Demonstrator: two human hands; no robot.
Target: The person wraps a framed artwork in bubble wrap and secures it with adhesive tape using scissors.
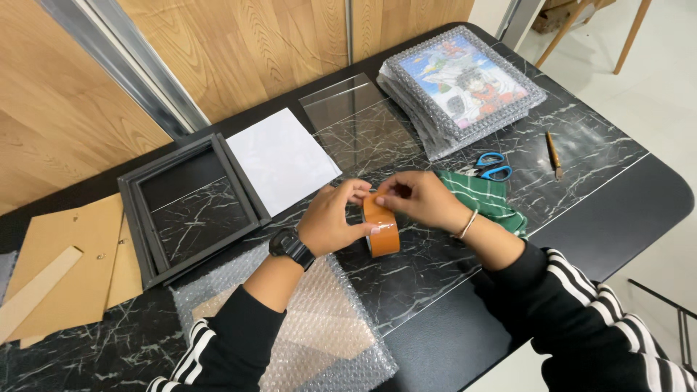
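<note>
Both of my hands hold an upright roll of brown packing tape (382, 231) over the black marbled table (595, 156). My left hand (332, 216), with a black wristwatch, grips the roll's left side. My right hand (420, 197), with a thin bracelet, pinches at the top of the roll with its fingertips. Under my left forearm lies a bubble-wrapped flat brown item (327, 330).
An empty black picture frame (190, 205) lies left, beside brown backing boards (69, 268). A white sheet (282, 157) and a clear pane (356, 123) sit behind. Bubble-wrapped pictures (461, 83) are stacked far right, with blue-handled scissors (492, 166), a green cloth (486, 197) and a pencil (554, 154).
</note>
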